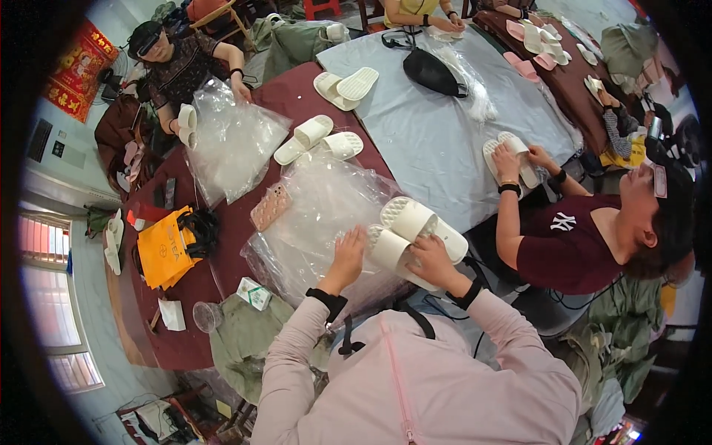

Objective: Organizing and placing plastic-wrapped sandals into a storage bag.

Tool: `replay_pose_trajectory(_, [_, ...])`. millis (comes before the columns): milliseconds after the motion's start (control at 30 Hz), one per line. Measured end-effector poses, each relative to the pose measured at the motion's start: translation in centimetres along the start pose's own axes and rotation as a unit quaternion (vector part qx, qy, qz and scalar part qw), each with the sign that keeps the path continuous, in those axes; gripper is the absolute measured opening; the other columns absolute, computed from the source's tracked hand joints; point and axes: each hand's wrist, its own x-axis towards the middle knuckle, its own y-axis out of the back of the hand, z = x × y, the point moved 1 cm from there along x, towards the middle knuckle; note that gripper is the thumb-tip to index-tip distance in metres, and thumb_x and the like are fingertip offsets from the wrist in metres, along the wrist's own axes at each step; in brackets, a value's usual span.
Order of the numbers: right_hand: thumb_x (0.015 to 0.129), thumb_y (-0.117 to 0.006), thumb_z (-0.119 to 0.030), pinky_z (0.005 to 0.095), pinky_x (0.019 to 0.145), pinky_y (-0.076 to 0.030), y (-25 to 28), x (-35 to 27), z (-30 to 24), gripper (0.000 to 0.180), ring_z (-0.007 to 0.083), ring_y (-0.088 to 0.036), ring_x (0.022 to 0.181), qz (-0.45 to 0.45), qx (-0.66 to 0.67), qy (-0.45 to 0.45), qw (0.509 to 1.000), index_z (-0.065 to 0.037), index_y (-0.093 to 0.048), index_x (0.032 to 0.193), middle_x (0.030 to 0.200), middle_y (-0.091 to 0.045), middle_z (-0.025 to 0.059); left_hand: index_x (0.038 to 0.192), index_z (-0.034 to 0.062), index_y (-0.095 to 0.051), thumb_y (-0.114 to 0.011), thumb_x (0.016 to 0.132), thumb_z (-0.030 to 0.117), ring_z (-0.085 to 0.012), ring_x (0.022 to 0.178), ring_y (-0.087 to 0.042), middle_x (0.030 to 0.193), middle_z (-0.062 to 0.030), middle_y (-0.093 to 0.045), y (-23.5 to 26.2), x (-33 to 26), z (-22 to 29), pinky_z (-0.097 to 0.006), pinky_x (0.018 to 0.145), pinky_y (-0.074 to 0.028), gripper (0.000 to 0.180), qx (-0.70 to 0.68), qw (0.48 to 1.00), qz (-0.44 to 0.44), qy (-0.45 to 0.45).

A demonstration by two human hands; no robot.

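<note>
My right hand (432,257) grips a pair of white slippers (412,226), soles outward, stacked together at the table's near edge. My left hand (347,248) rests with spread fingers on a heap of clear plastic bags (319,208) right beside the slippers, its fingertips touching the nearer slipper. Both my forearms are in pink sleeves with black wristbands.
More white slippers (315,137) lie further up the dark red table (297,93). A person on the right presses a slipper pair (512,156) on the blue-grey cloth. A person at far left holds slippers beside another clear bag (233,137). An orange bag (165,248), a small box (254,293) and a phone case (270,206) lie left.
</note>
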Motion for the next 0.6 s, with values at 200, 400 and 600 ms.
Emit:
replay_pose_trajectory(200, [0.07,-0.066,-0.028,0.0466,0.102,-0.025,0.4,0.4,-1.7,0.04,0.0221,-0.044,0.115,-0.038,-0.048,0.027,0.998,-0.01,-0.058,0.105,0.11,-0.051,0.0065,0.138,0.0077,-0.029,-0.039,0.087,0.009,-0.0411,0.131,-0.022,0.145,-0.0154,-0.022,1.0,0.7,2.1,-0.063,0.101,-0.014,0.052,0.005,1.0,0.02,0.02])
replay_pose_trajectory(400, [0.072,-0.064,-0.027,0.0458,0.101,-0.027,-0.1,0.8,-2.5,0.041,0.0214,-0.044,0.115,-0.018,-0.071,0.066,0.995,-0.01,-0.057,0.108,0.108,-0.051,0.0069,0.138,0.0139,-0.032,-0.044,0.088,0.014,-0.0431,0.131,-0.019,0.147,-0.0125,-0.02,1.2,1.2,4.0,-0.069,0.097,-0.012,0.051,0.04,0.999,0.004,-0.016])
replay_pose_trajectory(600, [0.073,-0.063,-0.027,0.0438,0.098,-0.03,-0.5,2.2,-3.2,0.04,0.0219,-0.043,0.114,-0.003,-0.073,0.102,0.992,-0.01,-0.058,0.108,0.107,-0.051,0.0072,0.138,0.0237,-0.033,-0.045,0.088,0.012,-0.0397,0.134,-0.015,0.148,-0.0085,-0.018,2.4,1.3,4.9,-0.066,0.099,-0.007,0.052,0.036,0.999,0.013,-0.014])
